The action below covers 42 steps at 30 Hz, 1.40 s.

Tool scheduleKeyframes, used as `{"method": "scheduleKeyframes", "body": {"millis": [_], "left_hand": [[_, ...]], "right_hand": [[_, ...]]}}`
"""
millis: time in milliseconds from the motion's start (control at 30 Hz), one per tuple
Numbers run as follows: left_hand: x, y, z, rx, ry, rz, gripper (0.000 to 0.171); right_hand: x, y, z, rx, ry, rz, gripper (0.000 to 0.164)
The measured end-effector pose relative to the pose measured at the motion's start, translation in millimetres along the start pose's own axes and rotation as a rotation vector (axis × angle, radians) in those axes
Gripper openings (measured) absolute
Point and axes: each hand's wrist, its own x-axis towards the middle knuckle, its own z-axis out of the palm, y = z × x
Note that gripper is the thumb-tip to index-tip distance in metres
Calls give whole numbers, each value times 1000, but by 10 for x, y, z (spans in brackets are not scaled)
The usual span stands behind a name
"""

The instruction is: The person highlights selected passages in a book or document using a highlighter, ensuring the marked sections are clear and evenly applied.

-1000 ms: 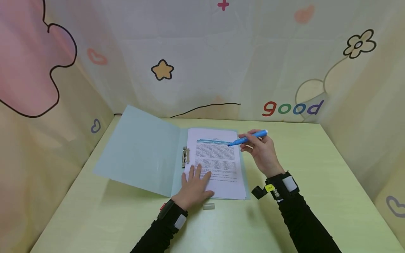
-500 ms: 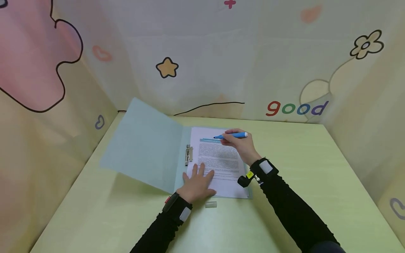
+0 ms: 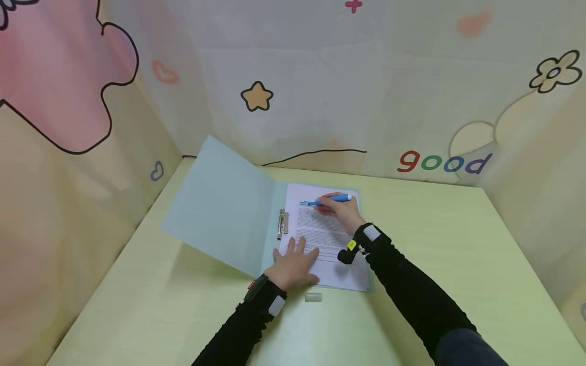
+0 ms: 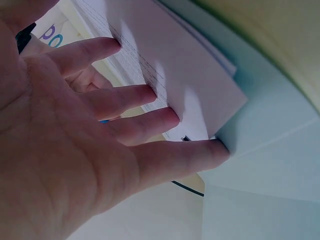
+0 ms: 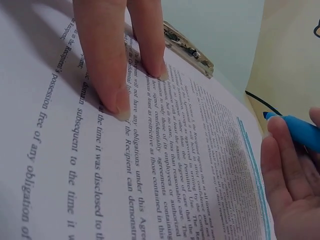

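Pinching a blue marker (image 3: 342,197) in our right hand (image 3: 346,215), we hold its tip (image 5: 267,115) near the blue lines (image 5: 255,175) atop the printed pages (image 3: 318,236); our left hand (image 3: 293,268) rests, fingers spread, at their lower left, within the pale folder (image 3: 224,203) on the desk (image 3: 458,254).

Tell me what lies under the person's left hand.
White printed paper lies under the spread left hand, with the open pale-blue folder beneath that paper. The left hand hides any text directly below it, and the paper hides the folder's surface there.
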Motion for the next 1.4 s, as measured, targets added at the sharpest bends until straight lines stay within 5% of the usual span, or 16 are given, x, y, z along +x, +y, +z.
{"method": "scheduleKeyframes", "body": {"millis": [400,1200,1400], "left_hand": [[18,17,-8,22,-18,-8,68],[8,10,2,25,13,-13,67],[7,7,6,32,16,-12,67]], "right_hand": [[119,175,46,-29,58,71,34],[185,210,147,-72,75,56,29],[193,202,163,-162,80,52,31]]}}
